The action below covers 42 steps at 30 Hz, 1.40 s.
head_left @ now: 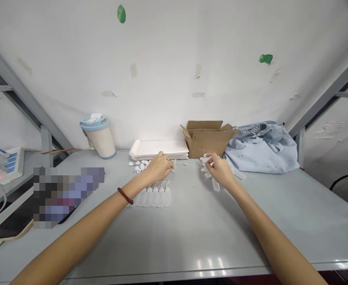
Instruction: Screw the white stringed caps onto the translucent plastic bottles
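Note:
My left hand (159, 166) is low over the table behind a row of translucent white tabs (154, 197), its fingers curled together; what they hold, if anything, is too small to make out. Thin white strings rise from the far ends of the tabs, which lie side by side. Beside that hand is a heap of small white pieces (139, 166). To the right, my right hand (220, 170) has thumb and forefinger closed together at a loose pile of translucent white strips (216, 185). Its fingers partly cover the pile, and I cannot make out what sits between them.
A stack of white trays or envelopes (162, 147) and an open cardboard box (211, 143) stand along the wall. Right of them lies a light blue cloth bag (261, 152). A cup with a blue lid (101, 138), a phone (12, 221) and a power strip (15, 162) are left.

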Each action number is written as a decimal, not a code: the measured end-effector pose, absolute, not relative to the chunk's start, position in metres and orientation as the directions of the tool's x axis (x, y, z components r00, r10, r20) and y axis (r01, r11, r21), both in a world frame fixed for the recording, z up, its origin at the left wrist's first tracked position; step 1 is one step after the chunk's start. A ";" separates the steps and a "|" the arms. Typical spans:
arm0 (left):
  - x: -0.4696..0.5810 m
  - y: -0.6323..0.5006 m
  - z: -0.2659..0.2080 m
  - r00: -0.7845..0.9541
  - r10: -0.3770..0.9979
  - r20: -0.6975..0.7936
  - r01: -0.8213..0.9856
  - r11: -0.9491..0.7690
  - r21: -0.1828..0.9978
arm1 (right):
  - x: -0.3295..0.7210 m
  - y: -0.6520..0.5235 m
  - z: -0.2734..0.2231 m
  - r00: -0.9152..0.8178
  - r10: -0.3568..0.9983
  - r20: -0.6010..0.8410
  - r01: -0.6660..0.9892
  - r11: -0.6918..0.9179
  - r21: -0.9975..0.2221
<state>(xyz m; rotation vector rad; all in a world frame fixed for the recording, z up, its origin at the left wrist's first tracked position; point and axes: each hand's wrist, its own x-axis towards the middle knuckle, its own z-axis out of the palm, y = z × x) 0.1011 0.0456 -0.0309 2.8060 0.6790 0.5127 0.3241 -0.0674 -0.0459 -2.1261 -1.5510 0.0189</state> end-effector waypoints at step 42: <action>0.032 -0.005 -0.026 0.444 0.880 0.168 0.355 -0.345 0.869 | 0.320 -0.069 -0.047 0.252 0.960 0.125 0.966 -0.242 -0.085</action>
